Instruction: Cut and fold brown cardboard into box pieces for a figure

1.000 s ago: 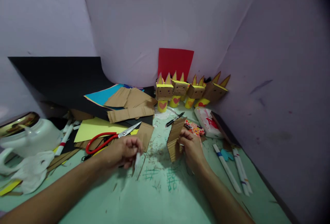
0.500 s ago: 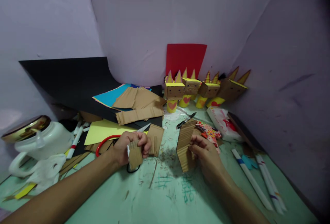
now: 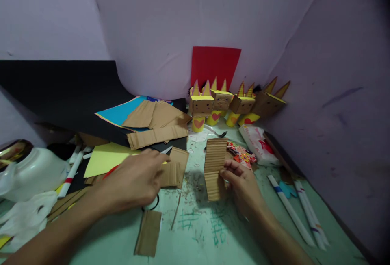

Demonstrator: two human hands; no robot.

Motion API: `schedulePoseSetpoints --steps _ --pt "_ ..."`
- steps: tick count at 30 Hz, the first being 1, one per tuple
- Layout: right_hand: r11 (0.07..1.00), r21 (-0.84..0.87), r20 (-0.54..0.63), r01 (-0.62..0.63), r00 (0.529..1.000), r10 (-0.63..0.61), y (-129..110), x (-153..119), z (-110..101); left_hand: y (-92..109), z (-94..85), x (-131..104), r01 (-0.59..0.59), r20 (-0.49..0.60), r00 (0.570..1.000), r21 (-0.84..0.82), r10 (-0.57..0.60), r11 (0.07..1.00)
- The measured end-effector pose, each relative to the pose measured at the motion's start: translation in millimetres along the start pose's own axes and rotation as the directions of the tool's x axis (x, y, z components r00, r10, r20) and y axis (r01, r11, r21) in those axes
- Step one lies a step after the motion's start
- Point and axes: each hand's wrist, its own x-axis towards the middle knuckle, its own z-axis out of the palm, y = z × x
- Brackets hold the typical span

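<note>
My right hand (image 3: 242,179) pinches a strip of corrugated cardboard (image 3: 215,157) by its right edge. The strip is creased across its middle, its ridged face towards me. My left hand (image 3: 137,177) hovers palm down over the scissors, knuckles up; its fingertips are hidden, so I cannot tell whether it grips anything. Around it show a scissor blade (image 3: 166,150), a bit of red handle (image 3: 111,172) and a black loop (image 3: 155,204). A small cardboard rectangle (image 3: 148,233) lies on the table below this hand. Another cardboard piece (image 3: 179,163) rests just beyond its fingers.
Cardboard figures with horns (image 3: 202,105) line the back before a red sheet (image 3: 215,64). Cardboard scraps (image 3: 157,135) lie on blue and black sheets. Yellow paper (image 3: 105,157) and a white pot (image 3: 33,171) sit left. White rolled tubes (image 3: 291,210) and a packet (image 3: 258,143) sit right.
My left hand has let go of the small cardboard rectangle, which now lies on the table, and has turned palm down. My right hand keeps the strip, turned more face-on. The view has shifted slightly.
</note>
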Motion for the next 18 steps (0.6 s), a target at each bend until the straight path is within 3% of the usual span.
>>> schedulePoseSetpoints --steps 3,8,11,14,18 --pt "0.999 -0.023 -0.008 -0.022 1.000 0.022 0 0 0 7 22.1 8 -0.087 -0.024 0.996 -0.035 0.086 0.996" --pt "0.997 -0.050 -0.057 -0.057 0.997 0.055 0 0 1 28 55.5 27 0.160 -0.199 0.968 0.039 -0.150 0.986" --pt "0.994 -0.061 -0.070 -0.090 0.994 0.086 1 0 3 38 61.8 37 0.202 -0.237 0.953 0.034 -0.189 0.979" --pt "0.994 -0.063 -0.062 -0.092 0.994 0.088 3 1 3 39 62.2 44 0.196 -0.256 0.934 -0.213 -0.248 0.957" --pt "0.996 -0.047 -0.078 -0.074 0.994 0.070 1 3 2 28 57.0 54 0.168 -0.244 0.883 -0.633 -0.400 0.756"
